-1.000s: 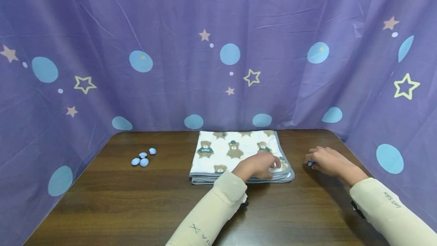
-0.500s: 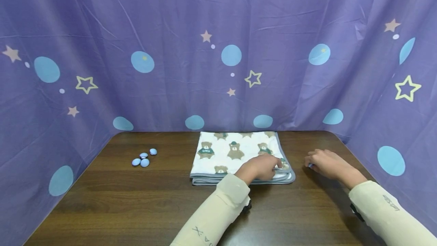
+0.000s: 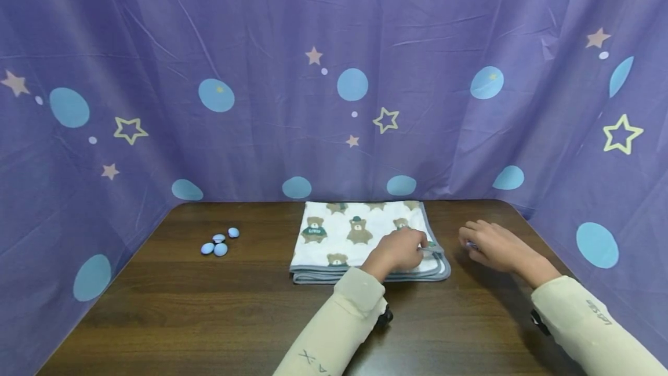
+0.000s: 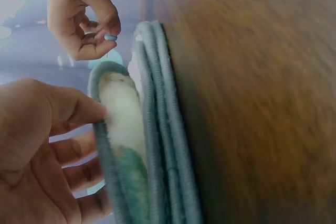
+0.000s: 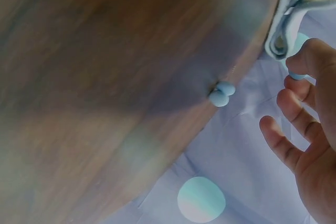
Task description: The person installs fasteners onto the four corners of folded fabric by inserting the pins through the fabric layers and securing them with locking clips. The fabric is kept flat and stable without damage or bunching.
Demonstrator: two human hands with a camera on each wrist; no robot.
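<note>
as the head camera looks out over the brown tabletop (image 3: 182, 312), the folded bear-print blanket (image 3: 357, 230) lies flat at the far middle, perhaps there so that both hands can get at it. the left hand (image 3: 400, 250) is at its near right corner, and the right hand (image 3: 493, 245) is just off that side. four pale blue pieces (image 3: 221, 249) sit in a loose group well to the left, which leaves the cloth plenty of room.

down by the left wrist, i can see the left fingers pinching the trimmed hem (image 4: 110, 166) of the blanket's upper layer, holding it off the layers below, so a gap shows. the edge is probably the easiest bit to catch, and taking only one layer leaves the rest of the stack lying neat. beyond it, the right thumb and a finger pinch a small blue piece (image 4: 110, 37), near the raised corner.

from the right wrist, that same piece sits at the fingertips, a grip i'd say suits something so little; the other fingers are spread. two more blue pieces (image 5: 219, 98) rest side by side near the tabletop's edge, probably hidden from above by the hand.
</note>
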